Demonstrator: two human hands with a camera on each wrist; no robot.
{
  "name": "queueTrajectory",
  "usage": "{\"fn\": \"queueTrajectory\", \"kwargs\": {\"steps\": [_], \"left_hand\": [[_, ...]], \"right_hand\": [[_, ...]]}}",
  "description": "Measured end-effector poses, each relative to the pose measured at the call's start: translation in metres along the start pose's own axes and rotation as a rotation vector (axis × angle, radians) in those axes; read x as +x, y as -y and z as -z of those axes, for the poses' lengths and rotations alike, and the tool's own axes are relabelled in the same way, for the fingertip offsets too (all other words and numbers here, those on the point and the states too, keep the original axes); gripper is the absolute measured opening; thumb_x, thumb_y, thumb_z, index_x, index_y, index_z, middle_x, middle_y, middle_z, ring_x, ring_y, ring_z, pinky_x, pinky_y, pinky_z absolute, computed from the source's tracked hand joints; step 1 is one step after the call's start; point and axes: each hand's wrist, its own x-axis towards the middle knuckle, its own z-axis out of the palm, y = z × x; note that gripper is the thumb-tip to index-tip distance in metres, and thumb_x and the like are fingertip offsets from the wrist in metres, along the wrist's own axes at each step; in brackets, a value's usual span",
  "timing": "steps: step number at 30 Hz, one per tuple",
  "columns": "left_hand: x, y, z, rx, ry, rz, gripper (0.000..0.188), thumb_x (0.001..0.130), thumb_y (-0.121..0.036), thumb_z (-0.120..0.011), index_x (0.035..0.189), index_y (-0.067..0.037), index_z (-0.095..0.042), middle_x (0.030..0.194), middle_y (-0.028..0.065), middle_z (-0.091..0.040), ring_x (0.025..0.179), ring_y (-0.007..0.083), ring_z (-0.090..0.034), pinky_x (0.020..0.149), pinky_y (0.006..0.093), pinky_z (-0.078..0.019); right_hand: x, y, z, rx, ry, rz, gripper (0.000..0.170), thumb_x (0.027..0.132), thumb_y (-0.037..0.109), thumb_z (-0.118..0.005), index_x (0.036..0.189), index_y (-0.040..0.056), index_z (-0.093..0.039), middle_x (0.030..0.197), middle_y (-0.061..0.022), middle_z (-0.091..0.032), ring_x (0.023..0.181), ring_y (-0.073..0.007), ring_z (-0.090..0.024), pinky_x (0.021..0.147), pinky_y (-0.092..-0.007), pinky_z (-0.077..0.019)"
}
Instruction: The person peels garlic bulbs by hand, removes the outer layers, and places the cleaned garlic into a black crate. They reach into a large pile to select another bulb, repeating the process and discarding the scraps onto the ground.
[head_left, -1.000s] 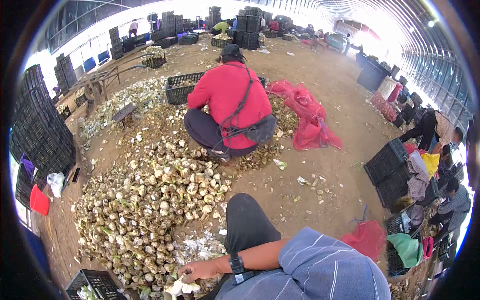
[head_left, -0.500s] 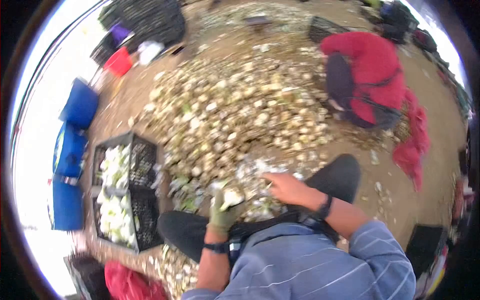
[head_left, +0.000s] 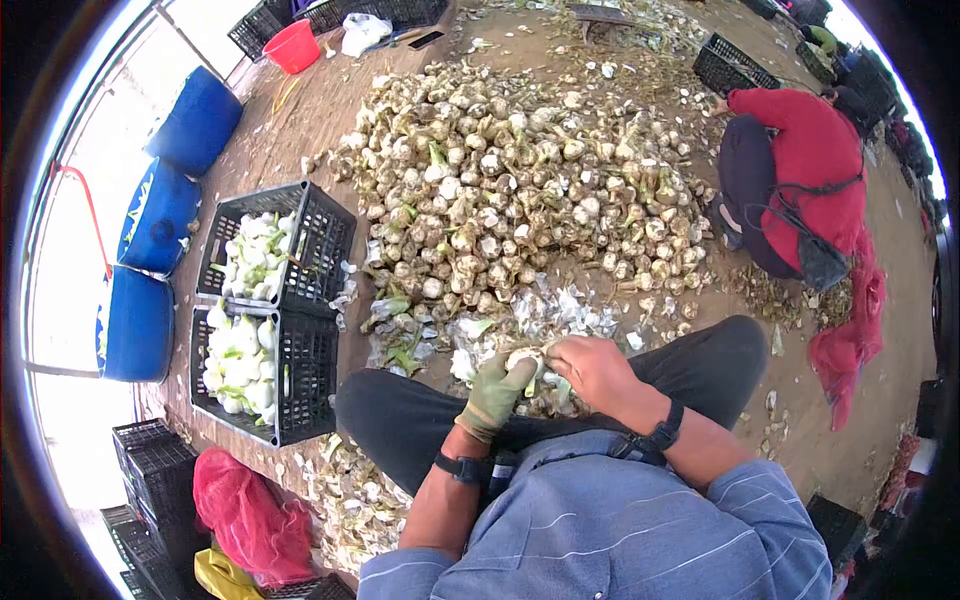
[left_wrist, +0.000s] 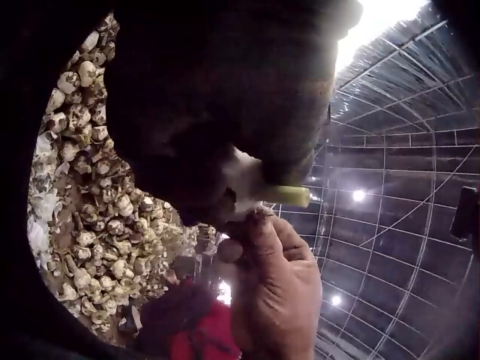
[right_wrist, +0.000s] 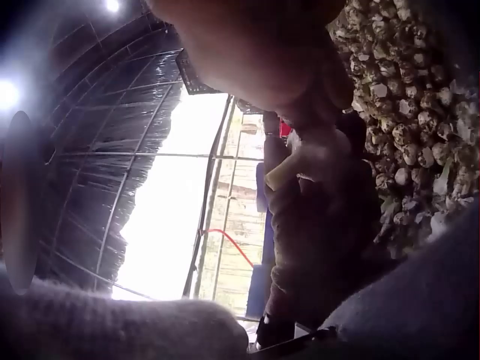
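Note:
In the head view the gloved left hand [head_left: 493, 394] grips a pale garlic bulb [head_left: 524, 358] above the lap. The bare right hand [head_left: 598, 375] meets it from the right, thumb and fingertips pinching at the bulb's outer layer. A short cut green stem [left_wrist: 291, 196] sticks out of the bulb in the left wrist view, close to the right hand's fingertips [left_wrist: 259, 217]. The right wrist view shows the same stem [right_wrist: 282, 172] pale against the dark gloved hand [right_wrist: 322, 225]. Beyond the hands spreads a large heap of unpeeled bulbs [head_left: 520, 190].
Two black crates [head_left: 305, 375] of cleaned bulbs stand at the left, with blue barrels [head_left: 140, 325] behind. Peeled skins [head_left: 565, 312] lie between the knees and the heap. A person in red [head_left: 815, 140] squats at the right. Red netting [head_left: 250, 520] lies at lower left.
The head view has swung down and left onto the lap and crates. The right hand, apart from the left half a second ago, now meets it at the bulb.

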Motion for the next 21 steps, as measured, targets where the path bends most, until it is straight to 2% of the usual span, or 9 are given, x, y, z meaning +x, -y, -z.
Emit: {"fn": "queueTrajectory", "kwargs": {"steps": [1,7,9,10,13,14,17,18,21], "left_hand": [[0.000,0.001,0.002,0.032,0.007,0.002,0.037,0.091,-0.021,-0.058,0.123,-0.002,-0.060,0.092,0.0023,-0.064,0.073,0.0079,-0.057,0.062,0.0225,-0.0464],[-0.005,-0.003,0.010,0.150,0.063,-0.108,0.037,0.082,-0.014,-0.065,0.116,-0.001,-0.064,0.092,0.0039,-0.066,0.079,0.0088,-0.060,0.070,0.0236,-0.0499],[-0.011,-0.012,0.008,0.231,0.088,-0.127,0.044,0.078,-0.020,-0.071,0.117,-0.001,-0.063,0.096,0.0045,-0.067,0.082,0.0101,-0.061,0.074,0.0255,-0.0508],[-0.013,-0.015,0.008,0.272,0.100,-0.136,0.048,0.077,-0.023,-0.073,0.118,-0.001,-0.063,0.097,0.0047,-0.068,0.083,0.0108,-0.062,0.075,0.0264,-0.0512],[-0.016,-0.011,0.010,0.287,0.156,-0.271,0.052,0.075,-0.025,-0.075,0.119,0.000,-0.062,0.100,0.0045,-0.067,0.085,0.0106,-0.062,0.077,0.0263,-0.0512],[-0.017,-0.011,0.010,0.171,0.166,-0.083,0.054,0.074,-0.025,-0.075,0.119,0.001,-0.061,0.100,0.0048,-0.068,0.087,0.0126,-0.063,0.079,0.0272,-0.0512],[-0.016,-0.016,0.012,0.087,0.138,0.053,0.056,0.074,-0.016,-0.075,0.123,0.001,-0.057,0.101,0.0059,-0.065,0.086,0.0109,-0.061,0.077,0.0262,-0.0516],[-0.015,-0.014,0.014,0.097,0.169,0.002,0.055,0.075,-0.017,-0.076,0.122,0.002,-0.057,0.099,0.0046,-0.065,0.084,0.0101,-0.060,0.075,0.0258,-0.0513],[-0.013,-0.002,0.014,0.237,0.129,-0.112,0.064,0.071,-0.027,-0.078,0.124,0.002,-0.059,0.091,0.0088,-0.068,0.074,0.0108,-0.062,0.067,0.0249,-0.0510]], "right_hand": [[0.001,0.002,-0.001,-0.025,0.006,-0.003,0.019,0.082,0.018,-0.069,0.093,0.0044,-0.062,0.080,-0.0155,-0.062,0.074,-0.0377,-0.061,0.064,-0.0448,-0.0487],[0.011,0.005,-0.005,-0.065,-0.003,-0.054,0.016,0.080,0.013,-0.067,0.091,0.0039,-0.061,0.076,-0.0158,-0.063,0.067,-0.0365,-0.062,0.061,-0.0432,-0.0499],[0.013,0.001,-0.003,-0.011,-0.024,-0.084,0.016,0.080,0.014,-0.067,0.091,0.0036,-0.061,0.078,-0.0161,-0.065,0.067,-0.0358,-0.063,0.061,-0.0417,-0.0506],[0.014,0.000,0.000,0.045,-0.049,-0.193,0.015,0.081,0.014,-0.067,0.091,0.0032,-0.062,0.079,-0.0165,-0.066,0.067,-0.0310,-0.065,0.063,-0.0387,-0.0511],[0.020,-0.019,0.011,0.032,-0.202,-0.297,0.017,0.083,0.016,-0.068,0.091,0.0026,-0.063,0.077,-0.0148,-0.066,0.066,-0.0264,-0.064,0.063,-0.0363,-0.0511],[0.019,-0.017,0.019,0.187,-0.035,-0.363,0.022,0.083,0.020,-0.070,0.095,0.0030,-0.063,0.082,-0.0139,-0.066,0.072,-0.0230,-0.064,0.069,-0.0360,-0.0511],[0.008,0.007,0.022,0.055,0.105,-0.143,0.030,0.081,0.022,-0.073,0.103,0.0037,-0.062,0.096,-0.0139,-0.064,0.082,-0.0247,-0.064,0.075,-0.0374,-0.0503],[0.003,0.010,0.018,0.226,0.175,-0.146,0.036,0.081,0.023,-0.074,0.109,0.0045,-0.061,0.104,-0.0145,-0.060,0.090,-0.0288,-0.063,0.078,-0.0398,-0.0494],[0.001,0.008,0.013,0.081,0.169,0.124,0.035,0.082,0.022,-0.072,0.110,0.0045,-0.062,0.102,-0.0142,-0.059,0.089,-0.0340,-0.061,0.077,-0.0417,-0.0495]]}}
